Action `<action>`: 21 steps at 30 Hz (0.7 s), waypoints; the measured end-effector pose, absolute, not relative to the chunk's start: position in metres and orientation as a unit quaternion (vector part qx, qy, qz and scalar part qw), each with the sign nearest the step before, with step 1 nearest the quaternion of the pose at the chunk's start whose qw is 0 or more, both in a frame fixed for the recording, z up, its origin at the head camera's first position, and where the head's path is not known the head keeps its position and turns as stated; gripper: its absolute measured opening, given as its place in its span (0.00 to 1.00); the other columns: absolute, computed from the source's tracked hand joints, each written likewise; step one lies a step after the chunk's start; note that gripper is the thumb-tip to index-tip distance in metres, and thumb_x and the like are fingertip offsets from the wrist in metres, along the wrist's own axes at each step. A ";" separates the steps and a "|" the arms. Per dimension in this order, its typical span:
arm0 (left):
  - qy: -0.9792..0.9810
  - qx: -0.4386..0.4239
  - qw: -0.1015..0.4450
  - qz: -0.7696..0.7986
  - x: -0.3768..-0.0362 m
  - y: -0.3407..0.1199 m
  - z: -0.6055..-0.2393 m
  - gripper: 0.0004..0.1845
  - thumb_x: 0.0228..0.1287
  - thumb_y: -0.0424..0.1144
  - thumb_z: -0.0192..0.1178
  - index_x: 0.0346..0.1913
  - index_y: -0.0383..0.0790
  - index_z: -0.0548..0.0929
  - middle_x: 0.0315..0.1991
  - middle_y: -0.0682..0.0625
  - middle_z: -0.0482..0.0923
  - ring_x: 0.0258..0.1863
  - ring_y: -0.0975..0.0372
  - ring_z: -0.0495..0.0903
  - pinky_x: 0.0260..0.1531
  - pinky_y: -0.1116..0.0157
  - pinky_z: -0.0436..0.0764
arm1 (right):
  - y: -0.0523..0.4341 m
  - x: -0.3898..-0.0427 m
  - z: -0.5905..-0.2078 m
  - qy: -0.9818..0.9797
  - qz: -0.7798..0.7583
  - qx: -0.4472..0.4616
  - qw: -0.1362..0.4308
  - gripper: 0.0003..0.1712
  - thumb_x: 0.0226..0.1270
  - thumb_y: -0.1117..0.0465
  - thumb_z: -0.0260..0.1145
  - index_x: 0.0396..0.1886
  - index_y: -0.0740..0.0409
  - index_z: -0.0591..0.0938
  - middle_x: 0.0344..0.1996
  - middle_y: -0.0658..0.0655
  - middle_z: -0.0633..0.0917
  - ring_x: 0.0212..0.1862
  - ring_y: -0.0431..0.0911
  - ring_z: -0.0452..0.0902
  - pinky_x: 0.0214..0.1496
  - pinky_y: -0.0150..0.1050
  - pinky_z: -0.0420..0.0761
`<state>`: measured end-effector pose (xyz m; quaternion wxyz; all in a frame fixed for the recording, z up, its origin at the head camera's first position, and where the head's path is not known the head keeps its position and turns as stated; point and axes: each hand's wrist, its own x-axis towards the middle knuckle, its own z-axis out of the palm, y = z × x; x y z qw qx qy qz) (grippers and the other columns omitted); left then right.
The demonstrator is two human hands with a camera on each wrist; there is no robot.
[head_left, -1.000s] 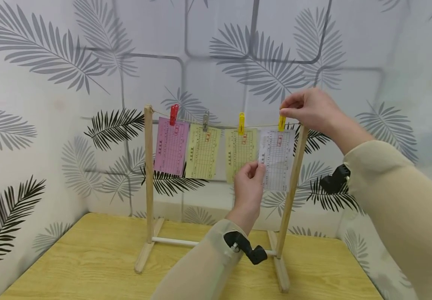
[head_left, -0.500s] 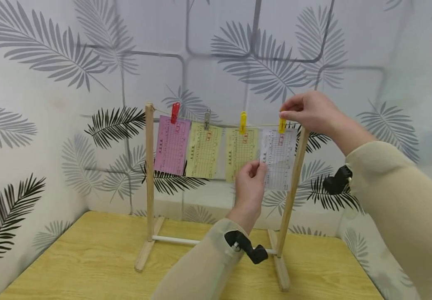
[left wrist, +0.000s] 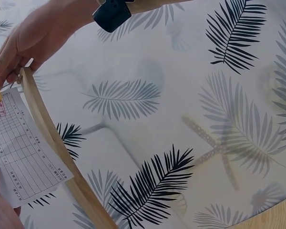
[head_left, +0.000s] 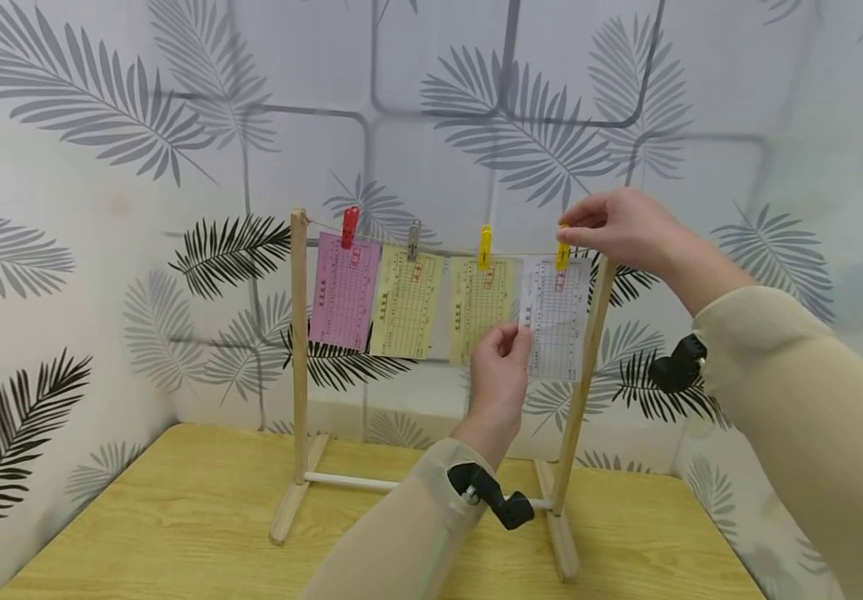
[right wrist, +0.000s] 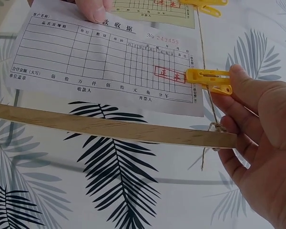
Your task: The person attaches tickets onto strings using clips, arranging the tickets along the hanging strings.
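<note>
1. I see the white slip [head_left: 556, 317] hanging at the right end of the string [right wrist: 203, 62], just beside the right post [head_left: 585, 367] of the wooden rack [head_left: 298, 350].
2. A yellow clothespin [right wrist: 209, 81] clamps the slip's top edge to the string, over a red stamp mark.
3. My right hand [head_left: 622, 227] pinches the tail of that clothespin between thumb and fingertips; the remaining fingers curl near the knot at the post top.
4. My left hand [head_left: 499, 375] pinches the left edge of the white slip between thumb and forefinger, partway down the sheet.
5. To the left along the string, in order, hang a yellow slip [head_left: 480, 308] under a second yellow pin [head_left: 485, 247], a second yellow slip [head_left: 405, 304] under a grey pin [head_left: 413, 239], and a pink slip [head_left: 343, 292] under a red pin [head_left: 349, 227].
6. The slips' side edges slightly overlap or touch.
7. The rack stands on a wooden table [head_left: 177, 533], its feet joined by a white crossbar [head_left: 349, 482].
8. Leaf-patterned walls [head_left: 102, 167] enclose the table at back and sides.
</note>
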<state>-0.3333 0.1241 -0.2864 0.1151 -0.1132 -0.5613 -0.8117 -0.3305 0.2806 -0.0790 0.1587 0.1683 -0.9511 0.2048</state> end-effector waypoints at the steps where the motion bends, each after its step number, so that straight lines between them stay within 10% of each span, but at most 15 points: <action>1: -0.560 -0.111 0.113 -0.813 -0.333 0.124 -0.287 0.05 0.84 0.40 0.65 0.51 0.46 0.89 0.46 0.53 0.85 0.47 0.61 0.81 0.51 0.59 0.82 | 0.280 -0.331 -0.079 -0.951 0.205 0.168 0.157 0.31 0.85 0.47 0.67 0.74 0.63 0.81 0.66 0.68 0.84 0.66 0.62 0.79 0.64 0.63 0.78; 21: -0.569 -0.115 0.119 -0.806 -0.340 0.114 -0.298 0.05 0.83 0.39 0.66 0.53 0.44 0.87 0.44 0.53 0.86 0.53 0.51 0.85 0.54 0.56 0.84 | 0.295 -0.326 -0.095 -0.938 0.198 0.181 0.218 0.30 0.84 0.50 0.69 0.74 0.64 0.80 0.66 0.69 0.83 0.66 0.65 0.77 0.66 0.65 0.77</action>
